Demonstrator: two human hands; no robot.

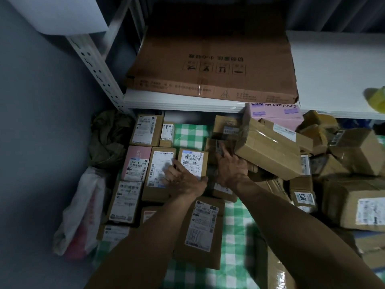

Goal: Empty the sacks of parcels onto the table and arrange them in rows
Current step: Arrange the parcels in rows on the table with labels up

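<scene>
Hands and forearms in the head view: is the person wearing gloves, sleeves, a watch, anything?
Nothing visible. The left hand and right hand are bare, with no gloves or rings that I can make out on the fingers. Both forearms are uncovered down to the frame edge, with no sleeves, watch or wristband.

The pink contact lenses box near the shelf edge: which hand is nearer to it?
Right. The right hand lies below and left of the pink contact lenses box, among the piled parcels. The left hand rests further left, on the arranged rows.
</scene>
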